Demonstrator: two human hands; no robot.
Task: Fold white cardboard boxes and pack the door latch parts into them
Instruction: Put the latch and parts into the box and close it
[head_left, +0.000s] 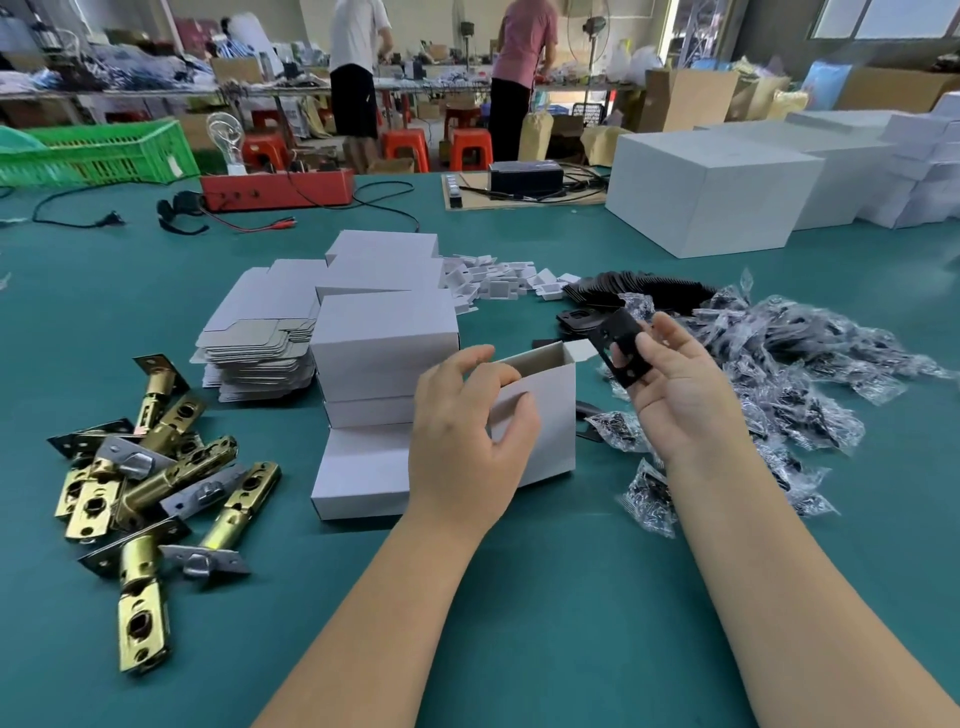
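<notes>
My left hand (467, 436) grips a small white cardboard box (545, 415) that stands upright on the green table with its top open. Just right of the box's opening, my right hand (675, 384) pinches a black metal strike plate (621, 343), held tilted. Brass door latches (150, 478) lie in a heap at the left. Folded white boxes (379, 343) are stacked behind my left hand, next to a pile of flat box blanks (260, 343). Black plates (639, 288) and plastic screw bags (789, 384) lie at the right.
Small white plastic pieces (493, 283) are scattered behind the boxes. Large white cartons (711, 192) stand at the back right. A red device (278, 189) with cables and a green crate (98, 153) sit at the back left. Two people stand at far benches.
</notes>
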